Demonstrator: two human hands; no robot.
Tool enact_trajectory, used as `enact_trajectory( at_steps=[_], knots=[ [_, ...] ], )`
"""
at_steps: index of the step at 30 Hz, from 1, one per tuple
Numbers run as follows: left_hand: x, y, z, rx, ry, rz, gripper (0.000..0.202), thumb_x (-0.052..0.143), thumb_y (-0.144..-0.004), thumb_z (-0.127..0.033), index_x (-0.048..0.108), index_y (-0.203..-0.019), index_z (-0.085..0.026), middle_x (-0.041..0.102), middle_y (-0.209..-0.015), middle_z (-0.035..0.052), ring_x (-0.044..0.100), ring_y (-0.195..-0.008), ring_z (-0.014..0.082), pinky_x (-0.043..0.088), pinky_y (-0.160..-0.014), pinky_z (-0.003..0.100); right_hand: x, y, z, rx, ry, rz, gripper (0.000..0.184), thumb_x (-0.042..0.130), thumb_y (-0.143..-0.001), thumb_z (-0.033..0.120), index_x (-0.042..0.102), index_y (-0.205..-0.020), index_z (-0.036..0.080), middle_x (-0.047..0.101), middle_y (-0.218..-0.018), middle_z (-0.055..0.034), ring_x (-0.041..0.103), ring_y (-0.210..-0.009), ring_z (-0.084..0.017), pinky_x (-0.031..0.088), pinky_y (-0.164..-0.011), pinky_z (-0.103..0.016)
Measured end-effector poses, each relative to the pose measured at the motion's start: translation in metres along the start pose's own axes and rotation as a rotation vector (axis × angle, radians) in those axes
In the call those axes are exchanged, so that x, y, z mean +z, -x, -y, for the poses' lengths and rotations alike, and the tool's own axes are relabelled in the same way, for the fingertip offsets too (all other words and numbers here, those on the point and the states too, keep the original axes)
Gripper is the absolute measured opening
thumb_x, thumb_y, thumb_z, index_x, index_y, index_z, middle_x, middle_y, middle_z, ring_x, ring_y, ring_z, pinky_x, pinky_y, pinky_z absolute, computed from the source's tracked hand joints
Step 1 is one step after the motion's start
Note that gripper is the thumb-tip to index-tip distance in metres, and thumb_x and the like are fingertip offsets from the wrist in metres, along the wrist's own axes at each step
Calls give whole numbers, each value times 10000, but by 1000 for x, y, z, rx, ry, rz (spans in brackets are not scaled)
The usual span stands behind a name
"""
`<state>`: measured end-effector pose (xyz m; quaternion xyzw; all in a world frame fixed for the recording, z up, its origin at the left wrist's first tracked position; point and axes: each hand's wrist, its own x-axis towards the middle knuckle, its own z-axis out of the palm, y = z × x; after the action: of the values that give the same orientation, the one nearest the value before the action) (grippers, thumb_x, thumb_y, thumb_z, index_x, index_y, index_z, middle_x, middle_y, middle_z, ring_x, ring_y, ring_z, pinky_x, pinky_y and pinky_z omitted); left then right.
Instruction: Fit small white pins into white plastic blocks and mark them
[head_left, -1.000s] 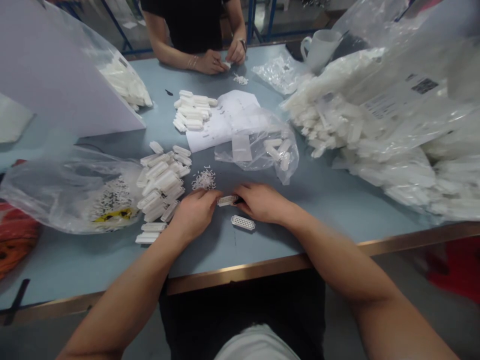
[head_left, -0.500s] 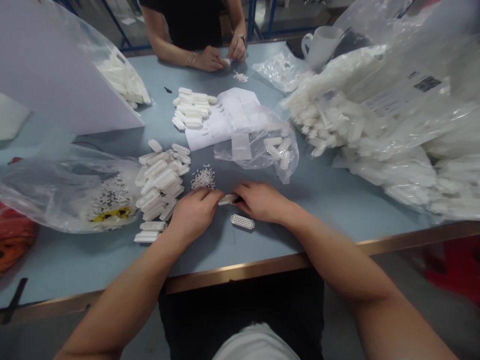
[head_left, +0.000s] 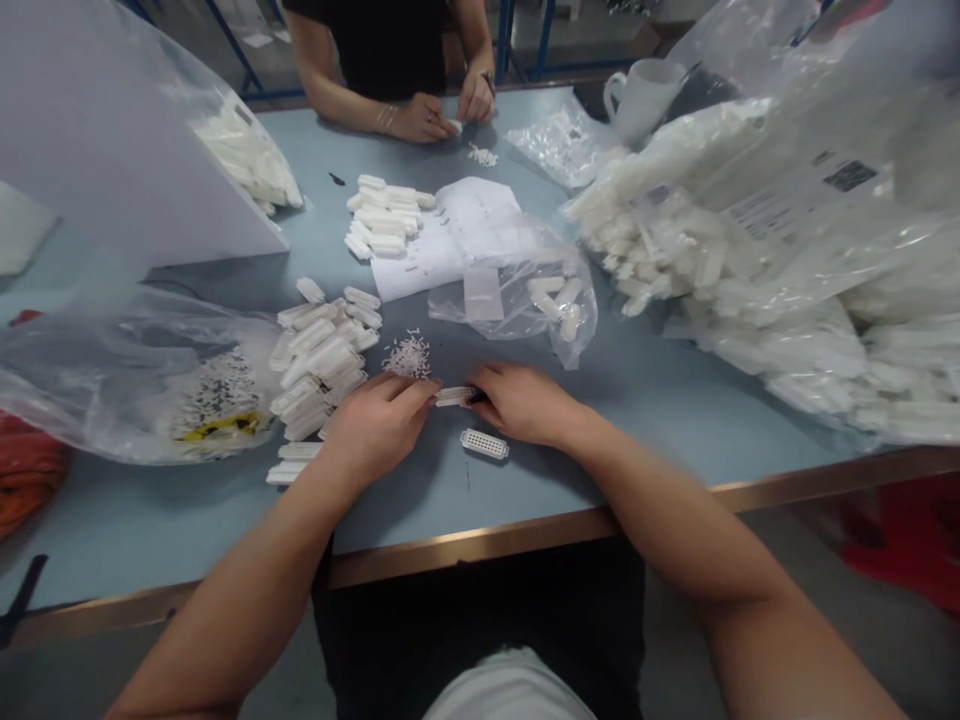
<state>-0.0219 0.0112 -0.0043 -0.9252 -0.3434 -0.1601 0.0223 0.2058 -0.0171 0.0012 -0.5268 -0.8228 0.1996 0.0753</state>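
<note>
Between my two hands sits a small white perforated plastic piece [head_left: 453, 396], just above the table. My left hand [head_left: 381, 420] pinches its left end with the fingertips. The fingers of my right hand [head_left: 517, 400] close round its right end, where something dark shows that I cannot make out. Nearer to me a second piece, a white plastic grid part [head_left: 484, 444], lies flat on the table. Beyond my left hand is a small heap of tiny white pins [head_left: 407, 355]. A pile of white plastic casings [head_left: 319, 360] lies left of it.
A clear bag [head_left: 217, 390] with small parts lies left. A white sheet [head_left: 420, 262], more casings [head_left: 382, 218] and an open bag [head_left: 517, 290] are ahead. Large filled bags [head_left: 787, 230] and a mug [head_left: 645, 98] stand right. Across the table another person's hands [head_left: 427, 118] hold a small white part.
My left hand has shifted slightly left along the white perforated piece, so more of the piece shows. My right hand stays nearly still.
</note>
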Motion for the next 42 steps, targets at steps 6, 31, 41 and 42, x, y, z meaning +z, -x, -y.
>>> enact_trajectory(
  at_steps=[6, 31, 41, 42],
  knots=[
    [-11, -2, -9, 62, -92, 70, 228, 513, -915, -208, 715, -1003, -266, 750, -1020, 41, 668, -869, 223, 524, -747, 361, 1, 1, -1, -1, -14, 6, 229, 504, -951, 318, 604, -1094, 171, 677, -1028, -90, 620, -900, -208, 370, -689, -283],
    [-26, -4, -1, -195, -194, 487, 217, 439, -893, -255, 640, -946, -192, 662, -898, 88, 652, -721, 247, 405, -513, 312, -1, 1, -2, -21, -13, 6, 197, 523, -942, 294, 605, -1076, 174, 675, -1006, -73, 610, -860, -188, 343, -664, -271],
    [-16, -5, -1, -291, 62, 215, 102, 526, -808, -214, 608, -867, -197, 660, -824, 46, 631, -739, 194, 465, -656, 290, -1, 1, 0, -12, 39, 15, 211, 501, -954, 310, 601, -1077, 170, 678, -1008, -86, 619, -856, -201, 331, -652, -283],
    [-14, -5, -2, -290, 108, 188, 93, 529, -805, -209, 605, -858, -202, 655, -801, 33, 625, -732, 183, 467, -665, 281, -1, 1, 0, -13, 45, 14, 213, 498, -954, 313, 600, -1075, 171, 680, -1009, -86, 621, -854, -203, 329, -647, -284]
  ],
)
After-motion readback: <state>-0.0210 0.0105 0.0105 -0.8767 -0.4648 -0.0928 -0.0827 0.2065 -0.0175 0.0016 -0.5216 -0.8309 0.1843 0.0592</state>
